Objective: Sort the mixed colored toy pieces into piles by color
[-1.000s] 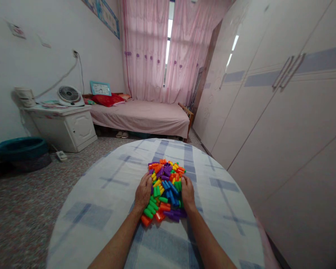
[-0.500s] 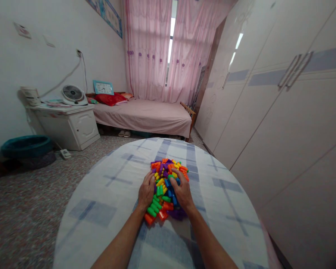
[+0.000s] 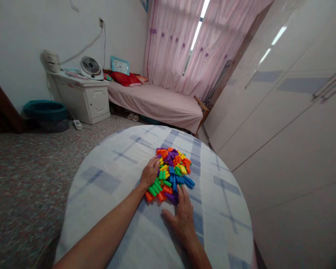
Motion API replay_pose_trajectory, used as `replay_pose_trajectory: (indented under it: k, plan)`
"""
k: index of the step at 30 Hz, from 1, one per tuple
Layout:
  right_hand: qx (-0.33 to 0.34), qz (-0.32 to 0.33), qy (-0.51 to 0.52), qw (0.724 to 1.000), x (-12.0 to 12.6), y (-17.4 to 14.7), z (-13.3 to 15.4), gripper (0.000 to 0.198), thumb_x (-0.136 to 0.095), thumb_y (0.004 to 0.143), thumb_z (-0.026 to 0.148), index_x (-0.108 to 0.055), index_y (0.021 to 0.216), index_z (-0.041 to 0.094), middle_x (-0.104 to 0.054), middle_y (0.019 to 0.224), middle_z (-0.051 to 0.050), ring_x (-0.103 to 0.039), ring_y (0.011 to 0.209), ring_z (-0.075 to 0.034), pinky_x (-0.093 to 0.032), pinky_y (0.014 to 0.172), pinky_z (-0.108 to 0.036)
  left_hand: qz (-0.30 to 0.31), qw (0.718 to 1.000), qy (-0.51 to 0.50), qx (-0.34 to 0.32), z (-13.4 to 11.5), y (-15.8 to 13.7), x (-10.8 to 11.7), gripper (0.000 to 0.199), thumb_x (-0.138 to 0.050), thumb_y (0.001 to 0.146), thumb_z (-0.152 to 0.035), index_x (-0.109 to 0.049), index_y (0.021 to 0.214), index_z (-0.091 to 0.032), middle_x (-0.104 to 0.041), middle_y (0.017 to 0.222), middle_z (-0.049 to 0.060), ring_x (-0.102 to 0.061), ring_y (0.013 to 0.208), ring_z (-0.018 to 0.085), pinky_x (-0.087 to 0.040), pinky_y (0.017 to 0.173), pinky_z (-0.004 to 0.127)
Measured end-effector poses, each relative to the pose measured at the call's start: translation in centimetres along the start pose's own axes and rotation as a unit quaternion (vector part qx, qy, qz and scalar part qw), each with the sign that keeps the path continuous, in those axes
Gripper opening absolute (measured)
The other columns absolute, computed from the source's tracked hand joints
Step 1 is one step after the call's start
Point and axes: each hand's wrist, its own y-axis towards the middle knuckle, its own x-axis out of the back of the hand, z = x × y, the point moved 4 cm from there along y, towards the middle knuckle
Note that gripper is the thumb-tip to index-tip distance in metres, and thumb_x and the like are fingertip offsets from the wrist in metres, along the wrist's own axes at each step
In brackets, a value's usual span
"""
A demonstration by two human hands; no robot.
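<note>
A heap of small plastic building pieces (image 3: 168, 175) in orange, purple, yellow, green and blue lies on the round table. My left hand (image 3: 150, 172) rests along the heap's left side, fingers stretched out over its edge and touching it. At the near right side is my right hand (image 3: 183, 215), thumb and fingers spread apart, nothing in its grasp. Its fingertips reach the purple pieces (image 3: 172, 198) at the front and lie just below the blue pieces (image 3: 182, 180). Parts of the heap under the left fingers are hidden.
A white and blue checked cloth (image 3: 100, 220) covers the table. Beyond it stands a bed (image 3: 159, 100) with a pink sheet. A white cabinet (image 3: 98, 102) bearing a fan (image 3: 91, 66) is at left, a teal bin (image 3: 46, 111) beside it. Wardrobe doors (image 3: 282, 130) line the right.
My right hand has drawn back from the heap's right side toward me and spread its fingers. The left hand stays at the left edge. The camera view has tilted and turned.
</note>
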Motion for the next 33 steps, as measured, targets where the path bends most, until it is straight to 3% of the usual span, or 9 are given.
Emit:
replay_pose_trajectory:
  k: [7, 11, 16, 19, 23, 26, 30, 33]
  plan:
    - [0.006, -0.039, -0.056, 0.998, -0.3, 1.8, 0.4, 0.074, -0.059, 0.077, 0.039, -0.031, 0.142, 0.017, -0.035, 0.144, -0.017, -0.034, 0.131, -0.032, -0.038, 0.098, -0.051, -0.002, 1.000, 0.012, 0.009, -0.6, -0.1, 0.3, 0.040, -0.032, 0.092, -0.035, -0.060, 0.113, -0.016, -0.054, 0.131, 0.009, -0.049, 0.122, 0.018, -0.036, 0.107, 0.035]
    - [0.041, -0.011, -0.071, 0.997, 0.1, 3.5, 0.3, 0.072, -0.062, 0.075, 0.036, -0.035, 0.140, 0.023, -0.034, 0.145, -0.014, -0.038, 0.129, -0.031, -0.039, 0.097, -0.047, 0.001, 1.000, 0.007, 0.008, -0.6, -0.1, 0.3, 0.041, -0.030, 0.093, -0.035, -0.060, 0.115, -0.016, -0.053, 0.132, 0.009, -0.048, 0.123, 0.018, -0.035, 0.108, 0.035]
    - [0.088, -0.015, -0.063, 0.994, 0.4, 4.6, 0.1, 0.062, -0.061, 0.077, 0.036, -0.043, 0.136, 0.025, -0.052, 0.128, -0.010, -0.047, 0.118, -0.028, -0.041, 0.096, -0.047, -0.001, 1.000, 0.001, 0.008, -0.5, -0.2, 0.1, 0.041, -0.030, 0.093, -0.035, -0.059, 0.116, -0.016, -0.051, 0.134, 0.009, -0.047, 0.124, 0.018, -0.034, 0.109, 0.035]
    - [0.086, -0.035, -0.033, 0.995, 0.5, 4.8, -0.2, 0.059, -0.061, 0.076, 0.038, -0.048, 0.131, 0.023, -0.054, 0.122, -0.010, -0.049, 0.113, -0.026, -0.042, 0.096, -0.045, -0.003, 1.000, -0.001, 0.007, -0.7, -0.2, 0.2, 0.040, -0.031, 0.093, -0.033, -0.059, 0.116, -0.016, -0.053, 0.131, 0.009, -0.048, 0.123, 0.017, -0.034, 0.109, 0.035]
    - [0.051, -0.042, 0.038, 0.997, 0.9, 5.2, -0.8, 0.055, -0.062, 0.075, 0.040, -0.052, 0.126, 0.022, -0.056, 0.119, -0.010, -0.052, 0.110, -0.025, -0.044, 0.095, -0.043, -0.002, 1.000, -0.004, 0.010, -1.1, -0.2, 0.4, 0.039, -0.032, 0.093, -0.032, -0.059, 0.116, -0.017, -0.053, 0.132, 0.008, -0.048, 0.123, 0.017, -0.034, 0.109, 0.035]
    - [-0.013, -0.042, 0.131, 0.990, 1.4, 5.5, -1.3, 0.053, -0.062, 0.074, 0.040, -0.053, 0.122, 0.021, -0.058, 0.116, -0.009, -0.054, 0.107, -0.024, -0.045, 0.093, -0.042, 0.002, 1.000, 0.000, 0.010, -1.0, -0.2, 0.3, 0.039, -0.032, 0.093, -0.033, -0.059, 0.117, -0.017, -0.053, 0.132, 0.009, -0.048, 0.123, 0.018, -0.034, 0.109, 0.035]
    - [-0.134, -0.031, 0.283, 0.949, 2.0, 5.8, -2.3, 0.052, -0.058, 0.077, 0.045, -0.051, 0.122, 0.020, -0.059, 0.117, -0.008, -0.057, 0.103, -0.023, -0.048, 0.087, -0.038, 0.006, 1.000, 0.012, 0.011, -0.6, -0.1, 0.1, 0.039, -0.032, 0.093, -0.032, -0.061, 0.113, -0.017, -0.053, 0.132, 0.009, -0.048, 0.123, 0.018, -0.035, 0.108, 0.036]
    - [-0.164, -0.048, 0.345, 0.923, 2.9, 6.6, -2.4, 0.054, -0.056, 0.077, 0.048, -0.050, 0.123, 0.020, -0.059, 0.117, -0.008, -0.057, 0.101, -0.023, -0.049, 0.083, -0.035, 0.009, 1.000, 0.018, 0.013, -0.5, -0.1, 0.1, 0.039, -0.031, 0.093, -0.032, -0.060, 0.114, -0.015, -0.052, 0.133, 0.010, -0.048, 0.123, 0.019, -0.035, 0.108, 0.036]
